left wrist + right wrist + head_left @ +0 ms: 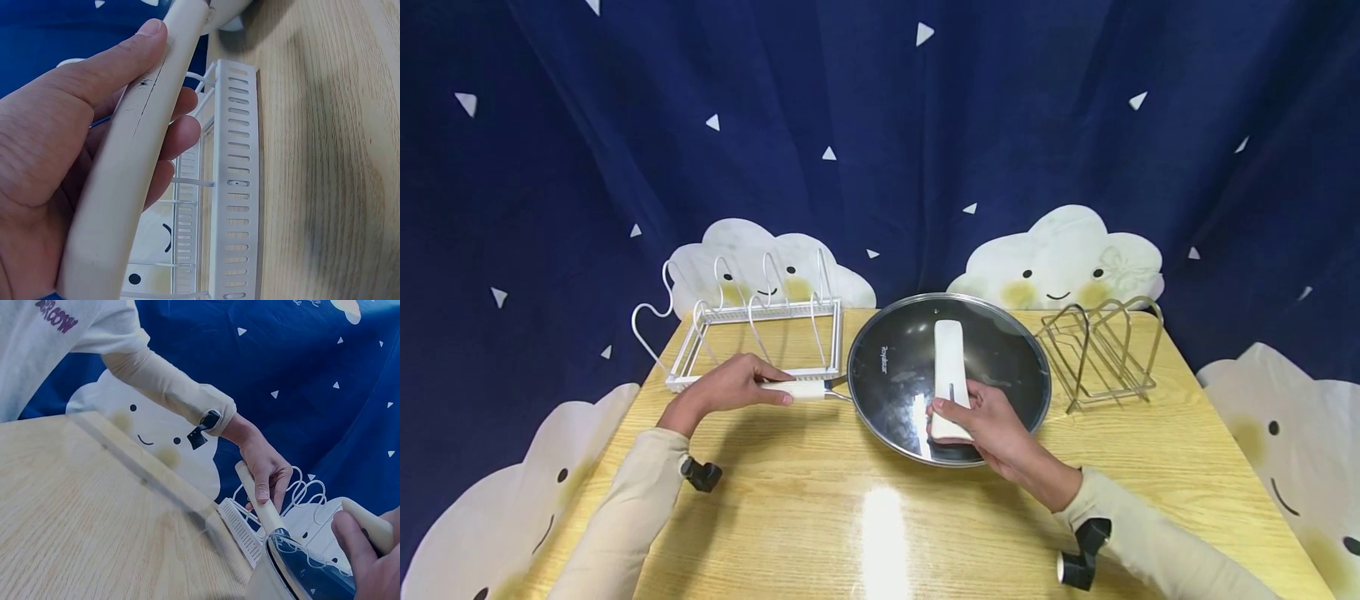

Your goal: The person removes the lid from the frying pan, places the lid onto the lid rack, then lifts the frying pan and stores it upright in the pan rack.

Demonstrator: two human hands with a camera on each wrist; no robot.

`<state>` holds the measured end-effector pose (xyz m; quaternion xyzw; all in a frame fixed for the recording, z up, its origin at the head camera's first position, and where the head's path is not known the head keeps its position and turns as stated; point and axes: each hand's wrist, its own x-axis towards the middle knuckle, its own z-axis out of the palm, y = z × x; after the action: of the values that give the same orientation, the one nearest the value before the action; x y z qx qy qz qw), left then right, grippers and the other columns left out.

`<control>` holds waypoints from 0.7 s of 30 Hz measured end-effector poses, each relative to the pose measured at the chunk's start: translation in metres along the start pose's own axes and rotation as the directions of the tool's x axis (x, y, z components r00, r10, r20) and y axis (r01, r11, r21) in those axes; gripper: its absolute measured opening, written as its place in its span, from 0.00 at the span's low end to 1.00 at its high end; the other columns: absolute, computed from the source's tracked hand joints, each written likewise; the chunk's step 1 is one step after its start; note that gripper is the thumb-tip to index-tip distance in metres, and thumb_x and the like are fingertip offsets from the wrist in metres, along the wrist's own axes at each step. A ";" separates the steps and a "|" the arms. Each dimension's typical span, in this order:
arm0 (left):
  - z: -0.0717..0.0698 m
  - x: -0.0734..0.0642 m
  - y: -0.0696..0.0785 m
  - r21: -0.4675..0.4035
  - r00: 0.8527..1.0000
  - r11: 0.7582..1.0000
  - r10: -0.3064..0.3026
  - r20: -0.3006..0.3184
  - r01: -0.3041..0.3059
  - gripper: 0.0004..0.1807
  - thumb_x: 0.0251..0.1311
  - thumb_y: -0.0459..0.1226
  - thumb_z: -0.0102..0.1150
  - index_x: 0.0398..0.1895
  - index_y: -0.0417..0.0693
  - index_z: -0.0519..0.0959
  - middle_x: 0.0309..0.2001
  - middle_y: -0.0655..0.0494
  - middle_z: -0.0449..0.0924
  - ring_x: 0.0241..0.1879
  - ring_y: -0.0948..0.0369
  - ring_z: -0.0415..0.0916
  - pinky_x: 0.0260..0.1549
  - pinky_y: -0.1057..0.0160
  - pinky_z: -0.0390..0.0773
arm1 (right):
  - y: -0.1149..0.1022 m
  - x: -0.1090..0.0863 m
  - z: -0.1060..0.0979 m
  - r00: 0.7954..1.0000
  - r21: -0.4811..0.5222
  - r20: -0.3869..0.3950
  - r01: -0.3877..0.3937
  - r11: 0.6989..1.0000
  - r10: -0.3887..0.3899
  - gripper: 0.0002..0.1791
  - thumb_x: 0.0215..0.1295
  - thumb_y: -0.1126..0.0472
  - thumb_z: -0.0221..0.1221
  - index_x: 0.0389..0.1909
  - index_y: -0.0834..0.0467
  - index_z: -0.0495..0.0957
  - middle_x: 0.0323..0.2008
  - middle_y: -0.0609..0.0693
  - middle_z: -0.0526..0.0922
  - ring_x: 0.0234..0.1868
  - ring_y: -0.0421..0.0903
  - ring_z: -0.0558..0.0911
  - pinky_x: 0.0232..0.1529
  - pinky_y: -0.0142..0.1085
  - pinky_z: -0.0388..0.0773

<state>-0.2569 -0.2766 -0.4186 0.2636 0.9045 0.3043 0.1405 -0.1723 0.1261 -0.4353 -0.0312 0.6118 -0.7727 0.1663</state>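
My left hand (736, 385) grips the cream handle (807, 390) of a frying pan (265, 581), thumb along the top and fingers curled beneath. In the left wrist view dark scratches mark this handle (134, 144). A round glass lid (891, 396) with a metal rim covers the pan, hiding most of its inside. My right hand (1000, 427) holds the lid's long white handle (950, 354) near its closer end, with the thumb on top. The right wrist view shows the right hand (378, 569) only partly, at the edge.
A white wire rack (838, 342) stands behind my left hand, close to the pan handle. To the right of the lid is a bronze-coloured wire rack (1108, 392). Both stand on the wooden table (790, 508), before a blue curtain (880, 100) with cloud figures.
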 end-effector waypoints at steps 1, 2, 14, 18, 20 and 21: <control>0.000 0.000 0.000 0.001 1.000 1.000 0.001 -0.001 -0.001 0.20 0.58 0.47 0.74 0.51 0.48 0.88 0.44 0.55 0.89 0.32 0.63 0.73 0.31 0.66 0.74 | 0.000 0.000 0.000 1.000 0.001 -0.002 0.000 1.000 0.000 0.25 0.73 0.67 0.60 0.62 0.76 0.65 0.42 0.60 0.85 0.38 0.50 0.87 0.45 0.49 0.86; 0.000 0.000 0.000 0.004 1.000 1.000 0.001 -0.002 -0.001 0.20 0.58 0.47 0.74 0.51 0.48 0.88 0.44 0.55 0.89 0.32 0.63 0.73 0.31 0.66 0.74 | 0.000 0.000 0.000 1.000 0.000 -0.004 -0.001 1.000 0.001 0.25 0.73 0.67 0.60 0.63 0.76 0.65 0.43 0.60 0.85 0.38 0.50 0.87 0.45 0.49 0.86; 0.000 0.000 0.002 0.007 1.000 1.000 -0.007 -0.004 0.007 0.19 0.58 0.45 0.75 0.50 0.47 0.88 0.41 0.56 0.89 0.31 0.63 0.72 0.31 0.66 0.74 | 0.000 -0.001 0.000 1.000 -0.015 -0.023 0.003 1.000 -0.003 0.24 0.73 0.68 0.59 0.62 0.76 0.65 0.43 0.59 0.86 0.44 0.49 0.88 0.45 0.45 0.86; -0.001 0.000 0.002 0.001 1.000 1.000 -0.007 0.000 0.007 0.19 0.58 0.45 0.75 0.51 0.46 0.88 0.41 0.56 0.89 0.31 0.63 0.72 0.31 0.66 0.73 | 0.000 -0.001 0.000 1.000 -0.014 -0.017 0.016 1.000 -0.016 0.25 0.73 0.68 0.60 0.62 0.77 0.64 0.42 0.58 0.86 0.43 0.48 0.87 0.45 0.44 0.86; -0.001 0.000 0.002 -0.001 1.000 1.000 -0.006 0.001 0.006 0.20 0.58 0.45 0.74 0.50 0.46 0.88 0.41 0.56 0.89 0.31 0.63 0.72 0.30 0.66 0.73 | 0.000 -0.001 0.000 1.000 -0.012 -0.011 0.020 1.000 -0.020 0.26 0.73 0.68 0.59 0.63 0.78 0.63 0.42 0.57 0.86 0.43 0.48 0.87 0.45 0.43 0.86; -0.001 0.000 0.002 -0.002 1.000 1.000 -0.005 0.001 0.005 0.20 0.58 0.46 0.75 0.50 0.46 0.88 0.41 0.57 0.89 0.31 0.63 0.72 0.31 0.66 0.73 | 0.000 -0.001 0.000 1.000 -0.010 -0.010 0.021 1.000 -0.021 0.26 0.73 0.68 0.59 0.63 0.78 0.63 0.42 0.58 0.86 0.43 0.48 0.87 0.45 0.43 0.86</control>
<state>-0.2564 -0.2756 -0.4162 0.2614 0.9049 0.3046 0.1420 -0.1710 0.1268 -0.4356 -0.0347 0.6159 -0.7717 0.1550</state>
